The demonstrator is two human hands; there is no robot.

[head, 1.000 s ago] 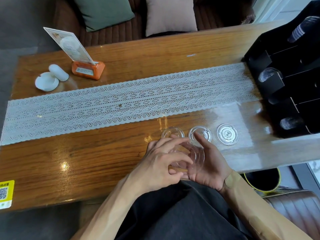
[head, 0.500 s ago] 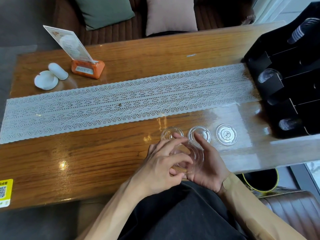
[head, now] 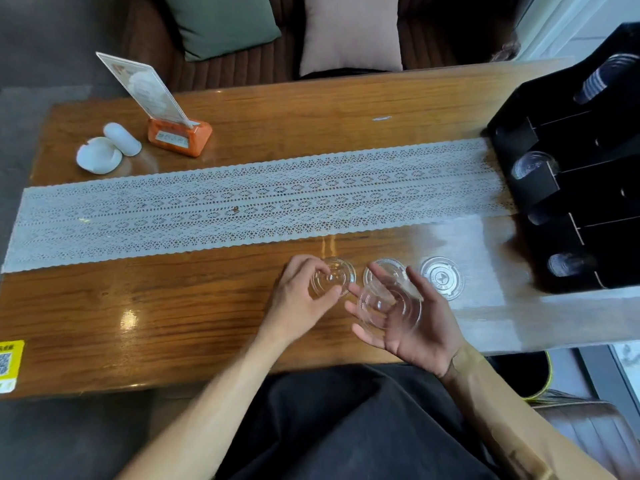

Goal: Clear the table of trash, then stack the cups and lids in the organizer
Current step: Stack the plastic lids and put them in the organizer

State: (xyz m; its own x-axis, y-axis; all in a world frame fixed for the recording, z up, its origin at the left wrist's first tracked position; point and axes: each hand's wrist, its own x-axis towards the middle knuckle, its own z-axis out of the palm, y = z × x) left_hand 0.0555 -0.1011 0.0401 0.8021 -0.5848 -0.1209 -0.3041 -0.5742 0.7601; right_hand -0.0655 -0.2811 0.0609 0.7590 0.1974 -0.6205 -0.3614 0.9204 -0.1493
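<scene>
The right hand (head: 408, 327) cradles a clear lid (head: 389, 308) loosely; the left hand (head: 301, 299) pinches another lid (head: 334, 277) on the table (head: 173, 306). Slippery plastic could slide off.

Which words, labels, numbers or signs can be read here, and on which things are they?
No text is legible.
Yellow sticker: QR code, print blurred.
Menu card: print too small.
Orange card holder: label blurred.
Clear lid lying on table: embossed marks, unreadable.
</scene>
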